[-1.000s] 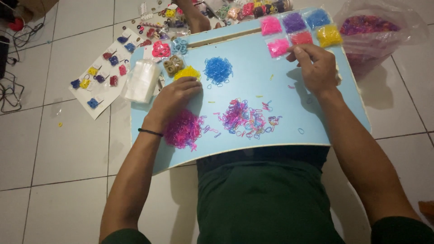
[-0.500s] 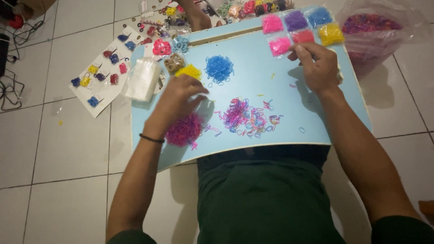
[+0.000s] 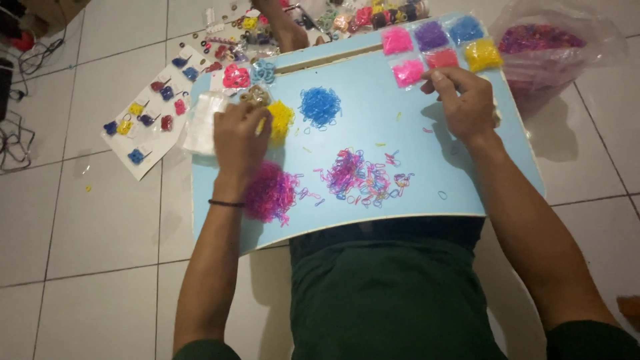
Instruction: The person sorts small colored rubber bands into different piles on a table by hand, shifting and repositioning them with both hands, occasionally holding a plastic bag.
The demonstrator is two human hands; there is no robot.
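Head view shows sorting partly done: yellow (image 3: 281, 119), blue (image 3: 320, 105) and pink band piles (image 3: 269, 193) separated, a mixed pile (image 3: 360, 175) left mid-counter (image 3: 467, 180), left hand (image 3: 238, 137) fingers curled at yellow, right hand (image 3: 465, 101) pinching something too small to tell.

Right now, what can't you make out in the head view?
- What the left hand pinches: its fingers curl over the yellow band pile and hide it.
- What the right hand holds: fingertips fold under beside the pink packets.
- The contents of the clear bag: a blurred purple-red mass, and the top edge cuts it off.
- The single bands in the mixed pile: too small to tell apart.
- Another person's hand at the top edge: cut off.
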